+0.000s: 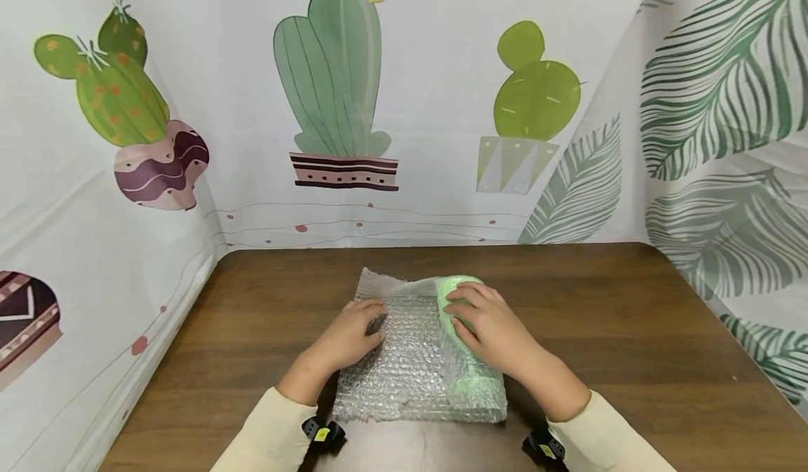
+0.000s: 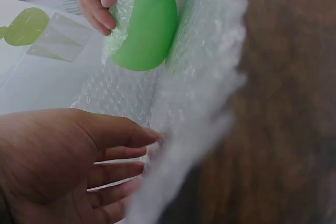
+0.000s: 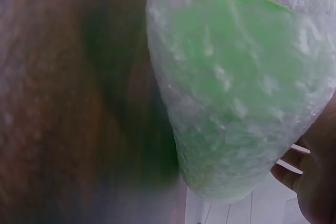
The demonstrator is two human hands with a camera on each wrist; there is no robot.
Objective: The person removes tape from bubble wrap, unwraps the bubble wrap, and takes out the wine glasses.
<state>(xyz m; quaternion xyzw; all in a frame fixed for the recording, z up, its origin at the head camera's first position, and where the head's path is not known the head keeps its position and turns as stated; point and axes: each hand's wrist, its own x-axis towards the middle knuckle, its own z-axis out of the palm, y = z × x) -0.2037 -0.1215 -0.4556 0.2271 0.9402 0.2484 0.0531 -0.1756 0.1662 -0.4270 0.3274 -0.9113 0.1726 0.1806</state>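
A smooth green object (image 2: 149,24), wide and rounded at one end, lies partly rolled in clear bubble wrap (image 1: 404,360). Its exact kind is hard to tell through the film. My right hand (image 1: 489,318) holds the rolled part from above, fingers curved over the green side. At the left portion of the sheet, my left hand (image 1: 353,332) has its fingers loosely bent and spaced apart from the thumb. In the left wrist view, the thumb tip touches the wrap's edge. The right wrist view shows one layer of wrap covering the green object (image 3: 236,61).
Beneath everything is a brown wooden table (image 1: 265,297). A white cloth backdrop (image 1: 435,51) printed with cacti and leaves hangs behind and along the sides. Each wrist wears a small black device, such as the one (image 1: 325,435) by the left sleeve.
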